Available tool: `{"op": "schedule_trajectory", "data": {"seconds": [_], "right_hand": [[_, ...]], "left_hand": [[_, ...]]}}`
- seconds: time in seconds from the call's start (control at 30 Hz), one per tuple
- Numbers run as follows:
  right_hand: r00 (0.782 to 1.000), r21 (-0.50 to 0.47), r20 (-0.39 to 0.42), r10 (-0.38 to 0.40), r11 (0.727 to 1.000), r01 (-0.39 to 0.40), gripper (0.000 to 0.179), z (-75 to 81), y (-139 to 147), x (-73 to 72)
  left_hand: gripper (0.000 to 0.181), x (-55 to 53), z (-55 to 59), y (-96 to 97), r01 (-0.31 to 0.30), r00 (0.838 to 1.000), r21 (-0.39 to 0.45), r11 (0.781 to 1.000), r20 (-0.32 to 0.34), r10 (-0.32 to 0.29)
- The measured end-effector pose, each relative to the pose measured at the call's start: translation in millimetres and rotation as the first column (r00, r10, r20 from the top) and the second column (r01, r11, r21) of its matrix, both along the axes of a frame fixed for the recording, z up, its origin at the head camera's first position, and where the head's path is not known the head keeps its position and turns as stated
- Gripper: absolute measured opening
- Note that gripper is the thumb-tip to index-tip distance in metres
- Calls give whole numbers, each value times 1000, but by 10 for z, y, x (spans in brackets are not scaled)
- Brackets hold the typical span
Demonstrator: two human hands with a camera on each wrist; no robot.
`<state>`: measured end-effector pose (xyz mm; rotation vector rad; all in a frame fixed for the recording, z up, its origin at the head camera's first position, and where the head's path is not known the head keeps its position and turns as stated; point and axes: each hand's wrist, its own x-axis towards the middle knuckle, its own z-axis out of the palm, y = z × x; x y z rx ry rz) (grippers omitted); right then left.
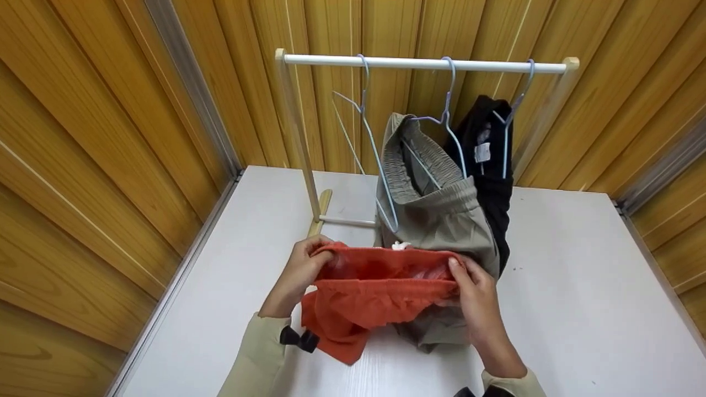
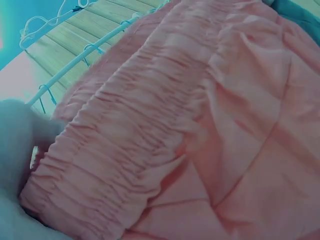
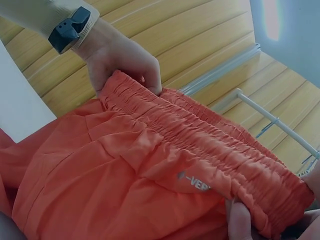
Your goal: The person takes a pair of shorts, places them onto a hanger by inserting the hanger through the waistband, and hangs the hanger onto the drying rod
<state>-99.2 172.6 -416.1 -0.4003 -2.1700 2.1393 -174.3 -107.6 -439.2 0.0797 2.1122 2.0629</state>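
Observation:
A pair of red-orange shorts (image 1: 380, 300) is stretched at its gathered elastic waistband, the opening facing up, low in the middle of the head view. My left hand (image 1: 300, 270) grips the left end of the waistband, thumb inside it. At the other end my right hand (image 1: 479, 289) pinches the waistband, thumb over the edge. White drawstring (image 1: 401, 246) shows at the far rim. The right wrist view shows pale lettering (image 3: 196, 183) on the cloth of the shorts. One leg hangs down at the left, close over the white table.
A small rack with a white rail (image 1: 408, 62) stands behind. From it hang a bare wire hanger (image 1: 370, 129), grey-green trousers (image 1: 441, 220) on a second hanger and a black garment (image 1: 492, 190) on a third. Wood-panelled walls (image 1: 83, 138) enclose the white table (image 1: 573, 309).

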Motion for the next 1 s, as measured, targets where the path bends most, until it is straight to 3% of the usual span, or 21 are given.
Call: {"op": "schedule_trajectory", "data": {"seconds": [0.1, 0.2, 0.4, 0.57, 0.8, 1.0], "right_hand": [[1000, -22, 12, 26, 999, -26, 33, -19, 9, -5], [996, -20, 28, 88, 996, -87, 31, -38, -2, 6], [964, 21, 74, 255, 966, -257, 32, -81, -40, 29], [971, 44, 68, 228, 972, -231, 31, -126, -66, 26], [971, -2, 84, 224, 974, -225, 30, -220, -138, 19], [963, -30, 89, 252, 968, -251, 37, -308, -180, 1]], "left_hand": [[11, 3, -4, -23, -4, 1000, -43, 999, 9, 4], [21, 2, -5, -42, -2, 999, -58, 998, 32, 4], [39, 10, -3, -74, 48, 999, -42, 998, 20, -47], [54, 10, -10, -46, 82, 997, -14, 997, -8, -82], [50, 37, 48, 5, 87, 996, -26, 996, -34, -88], [50, 27, 62, 17, 117, 993, 1, 993, 7, -117]]}}
